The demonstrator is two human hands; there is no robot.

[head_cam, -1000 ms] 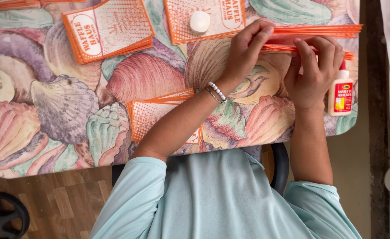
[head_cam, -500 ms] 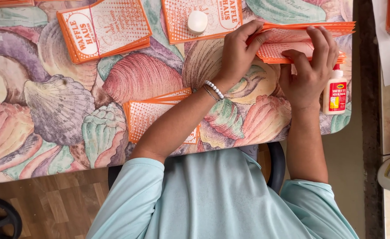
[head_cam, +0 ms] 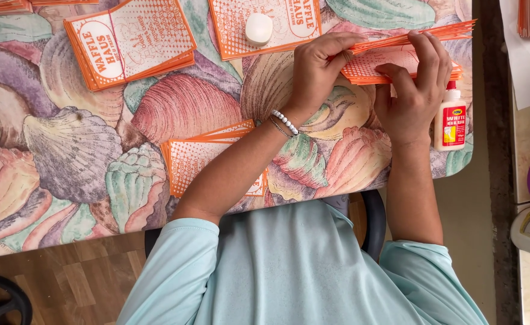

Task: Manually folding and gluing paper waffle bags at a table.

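A flat pile of orange paper bags (head_cam: 213, 159) is lying nearest the person on the table (head_cam: 60, 156). Farther out, the left hand (head_cam: 319, 69) and right hand (head_cam: 415, 90) are both gripping another bag stack (head_cam: 397, 60) beside a glue bottle (head_cam: 451, 117). These bags are looking thin, light and bendy, so holding the edges seems best.

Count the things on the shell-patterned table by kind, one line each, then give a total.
Stacks of orange-and-white printed sheets: 4, one gripped by the left hand and right hand
Glue bottle: 1
White rounded block: 1
Total: 6
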